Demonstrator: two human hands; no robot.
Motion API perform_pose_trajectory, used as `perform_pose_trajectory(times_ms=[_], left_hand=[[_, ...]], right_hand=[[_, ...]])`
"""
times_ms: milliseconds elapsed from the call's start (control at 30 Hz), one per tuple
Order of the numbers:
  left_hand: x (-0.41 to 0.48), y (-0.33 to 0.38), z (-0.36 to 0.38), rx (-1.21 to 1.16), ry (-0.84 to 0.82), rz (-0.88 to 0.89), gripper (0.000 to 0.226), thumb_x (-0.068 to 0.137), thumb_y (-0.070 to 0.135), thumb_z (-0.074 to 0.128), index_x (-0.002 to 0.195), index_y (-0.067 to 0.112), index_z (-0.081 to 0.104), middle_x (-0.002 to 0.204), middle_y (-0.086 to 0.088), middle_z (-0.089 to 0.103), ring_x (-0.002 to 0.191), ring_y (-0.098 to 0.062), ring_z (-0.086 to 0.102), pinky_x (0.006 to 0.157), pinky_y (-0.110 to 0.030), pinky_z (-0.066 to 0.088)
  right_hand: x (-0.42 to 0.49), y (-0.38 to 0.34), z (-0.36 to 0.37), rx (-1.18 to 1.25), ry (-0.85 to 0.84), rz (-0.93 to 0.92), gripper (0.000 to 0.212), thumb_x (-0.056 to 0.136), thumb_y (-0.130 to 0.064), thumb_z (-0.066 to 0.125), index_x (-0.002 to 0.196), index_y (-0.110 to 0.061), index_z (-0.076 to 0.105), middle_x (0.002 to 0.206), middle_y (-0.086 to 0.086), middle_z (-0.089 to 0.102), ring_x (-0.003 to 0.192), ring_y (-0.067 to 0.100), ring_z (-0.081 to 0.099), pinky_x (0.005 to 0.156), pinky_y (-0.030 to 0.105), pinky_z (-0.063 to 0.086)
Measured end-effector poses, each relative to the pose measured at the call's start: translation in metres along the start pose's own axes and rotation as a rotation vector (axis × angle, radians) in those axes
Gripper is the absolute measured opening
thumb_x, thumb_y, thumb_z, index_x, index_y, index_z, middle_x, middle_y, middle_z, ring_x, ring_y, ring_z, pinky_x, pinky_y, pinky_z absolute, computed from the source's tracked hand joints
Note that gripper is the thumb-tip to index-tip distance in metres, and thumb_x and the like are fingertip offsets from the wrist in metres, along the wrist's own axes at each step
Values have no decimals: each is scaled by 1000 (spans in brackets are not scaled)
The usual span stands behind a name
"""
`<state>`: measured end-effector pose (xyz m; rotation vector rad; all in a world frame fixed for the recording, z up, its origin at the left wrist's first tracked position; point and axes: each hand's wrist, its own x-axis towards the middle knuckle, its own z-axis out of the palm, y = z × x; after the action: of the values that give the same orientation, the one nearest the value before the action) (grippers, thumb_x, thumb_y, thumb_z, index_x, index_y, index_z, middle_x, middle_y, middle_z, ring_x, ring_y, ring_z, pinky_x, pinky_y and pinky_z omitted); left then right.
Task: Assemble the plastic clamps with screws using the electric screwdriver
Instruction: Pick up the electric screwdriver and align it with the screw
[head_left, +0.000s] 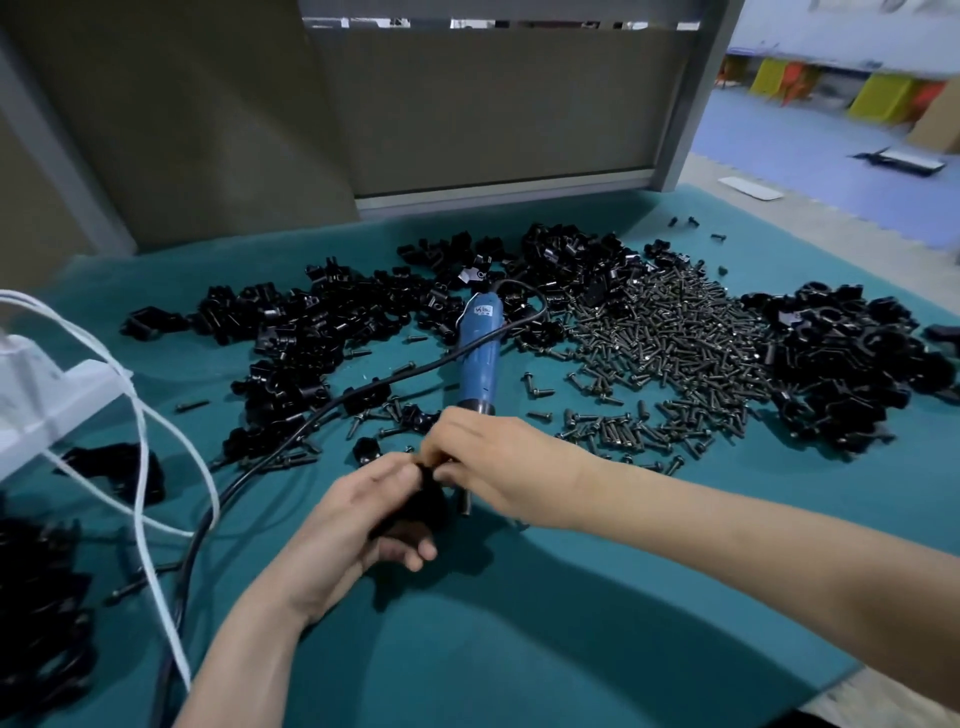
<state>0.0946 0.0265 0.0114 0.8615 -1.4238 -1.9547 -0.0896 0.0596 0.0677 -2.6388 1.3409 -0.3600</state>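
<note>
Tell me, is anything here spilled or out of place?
Nothing looks broken. The screws lie in a loose heap straight on the mat, not in any box, with strays out near the far edge. The cord loops back across the screwdriver.

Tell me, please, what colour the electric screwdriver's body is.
Blue electric screwdriver, clearest in the head view.

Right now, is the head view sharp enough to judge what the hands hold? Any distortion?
Head view: the black clamp between left hand and right hand is motion-blurred, detail lost; the screw pile is sharp; wide-angle distortion bows the green mat; soft arm shadows.
</note>
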Motion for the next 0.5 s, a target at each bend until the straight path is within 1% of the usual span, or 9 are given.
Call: perform_pose_trajectory(times_ms=[33, 100, 133, 167, 200, 267, 300, 400, 500], left_hand=[[0, 1, 2, 50, 20, 21, 22, 79, 34, 74, 95, 18, 72, 80, -8, 67, 55, -25, 62, 47, -26, 51], [1, 0, 7, 159, 74, 54, 11, 81, 18, 71, 90, 24, 72, 75, -3, 68, 53, -26, 62, 47, -27, 53], [1, -2, 9, 229, 104, 71, 16, 86, 11, 68, 90, 26, 72, 74, -2, 68, 53, -25, 63, 47, -28, 53], [1, -3, 10, 303, 133, 87, 22, 89, 8, 65, 89, 29, 71, 73, -2, 69, 53, -24, 63, 47, -28, 52], [1, -4, 10, 366, 157, 106, 27, 91, 7, 64, 89, 33, 71, 72, -2, 69, 54, -23, 64, 48, -27, 51], [0, -5, 10, 445, 192, 146, 31, 90, 8, 65, 90, 39, 69, 70, -4, 69, 55, -21, 64, 50, -27, 51], [0, -6, 9, 476, 204, 162, 32, 90, 10, 66, 91, 41, 68, 69, -5, 69, 55, -21, 64, 52, -27, 51], [0, -8, 9, 568, 228, 189, 33, 89, 14, 68, 94, 46, 67, 67, -4, 69, 57, -19, 64, 56, -24, 53], [-1, -8, 7, 616, 262, 190, 26, 88, 17, 69, 95, 41, 67, 61, -2, 68, 53, -14, 63, 56, -22, 52]], right_hand=[[-1, 3, 2, 1, -5, 33, 23, 101, -14, 45, 118, -1, 54, 114, 13, 51, 91, 24, 50, 77, 26, 35], [-1, 5, 5, -70, -60, 52, 27, 103, -19, 41, 122, -3, 52, 117, 10, 48, 83, 15, 39, 70, 23, 28], [0, 3, 6, -119, -97, 54, 27, 104, -20, 39, 122, -4, 52, 117, 10, 47, 77, 11, 30, 68, 23, 25], [0, 2, 6, -165, -135, 65, 27, 105, -21, 38, 122, -6, 51, 117, 9, 47, 74, 10, 29, 67, 23, 25], [1, 1, 6, -210, -172, 81, 26, 105, -22, 37, 122, -7, 50, 116, 7, 46, 75, 13, 37, 66, 25, 29], [3, 2, 5, -286, -226, 101, 24, 105, -23, 37, 121, -10, 49, 115, 5, 45, 84, 23, 55, 68, 32, 43], [4, 2, 4, -300, -248, 104, 24, 106, -23, 36, 121, -10, 50, 114, 5, 47, 88, 25, 57, 70, 33, 45], [11, 2, -2, -266, -332, 117, 28, 105, -24, 35, 118, -9, 54, 114, 7, 52, 95, 22, 54, 71, 27, 35], [19, 4, -7, -274, -368, 109, 28, 105, -25, 37, 117, -9, 56, 115, 9, 55, 102, 25, 53, 76, 30, 37]])
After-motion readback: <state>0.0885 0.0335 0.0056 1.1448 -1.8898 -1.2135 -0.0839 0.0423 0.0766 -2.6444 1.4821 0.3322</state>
